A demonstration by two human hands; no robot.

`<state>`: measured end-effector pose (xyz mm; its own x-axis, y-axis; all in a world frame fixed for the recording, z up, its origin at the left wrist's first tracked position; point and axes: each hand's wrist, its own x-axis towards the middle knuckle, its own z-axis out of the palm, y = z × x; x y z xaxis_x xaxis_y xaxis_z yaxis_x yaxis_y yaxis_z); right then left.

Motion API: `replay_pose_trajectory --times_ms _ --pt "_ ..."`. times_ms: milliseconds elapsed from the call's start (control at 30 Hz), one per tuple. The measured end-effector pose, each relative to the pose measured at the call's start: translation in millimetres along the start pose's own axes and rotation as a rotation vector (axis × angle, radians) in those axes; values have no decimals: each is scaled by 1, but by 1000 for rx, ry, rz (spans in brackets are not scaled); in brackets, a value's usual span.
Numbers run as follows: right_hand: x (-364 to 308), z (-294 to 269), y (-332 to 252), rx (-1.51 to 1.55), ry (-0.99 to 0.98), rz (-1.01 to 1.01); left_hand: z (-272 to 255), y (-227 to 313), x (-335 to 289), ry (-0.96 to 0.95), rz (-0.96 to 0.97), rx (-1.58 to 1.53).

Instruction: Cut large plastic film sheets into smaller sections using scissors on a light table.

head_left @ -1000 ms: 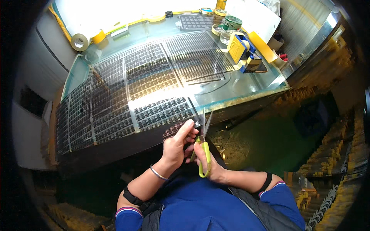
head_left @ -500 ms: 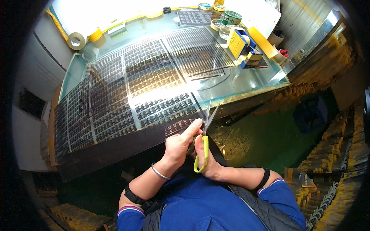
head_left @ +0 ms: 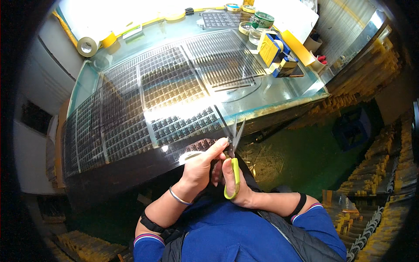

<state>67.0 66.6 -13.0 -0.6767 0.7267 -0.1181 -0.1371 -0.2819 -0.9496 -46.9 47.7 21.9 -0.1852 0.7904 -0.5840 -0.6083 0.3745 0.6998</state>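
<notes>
A large dark film sheet, printed with rows of small repeated patterns, lies across a glass-topped table and hangs over its front edge. My left hand pinches the sheet's near right corner between thumb and fingers. Just beside it, my right hand grips a pair of scissors with yellow-green handles. The scissors' blades point away from me, slightly parted, close by my left thumb and the sheet's right edge. Whether film lies between the blades is hard to make out.
Tape rolls stand at the back left. At the right are a blue and yellow tape dispenser and a jar with a green band. A smaller patterned sheet lies at the back. Below is a green floor with scraps.
The scissors have drawn back slightly toward me, their handle shifting a little right and the blade gap narrowing slightly. My left hand keeps its pinch, having shifted slightly.
</notes>
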Motion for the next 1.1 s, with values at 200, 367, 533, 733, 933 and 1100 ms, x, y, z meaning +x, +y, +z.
replay_pose_trajectory --times_ms 200,367,533,733,933,1100 --pt "-13 -16 -7 116 -105 153 -9 -3 3 10 338 2" --pt "-19 -29 -14 -150 -133 249 -17 2 -6 -73 288 11" --pt "-21 -37 -22 -377 -142 195 -18 3 -10 -68 215 38" --pt "-20 -40 -27 -471 -121 166 -22 -3 -4 -95 266 42" --pt "-20 -38 -39 -427 -121 298 -19 -4 -7 -60 232 -21" --pt "-19 -31 -40 -405 -122 359 -18 -12 -4 -38 241 -101"
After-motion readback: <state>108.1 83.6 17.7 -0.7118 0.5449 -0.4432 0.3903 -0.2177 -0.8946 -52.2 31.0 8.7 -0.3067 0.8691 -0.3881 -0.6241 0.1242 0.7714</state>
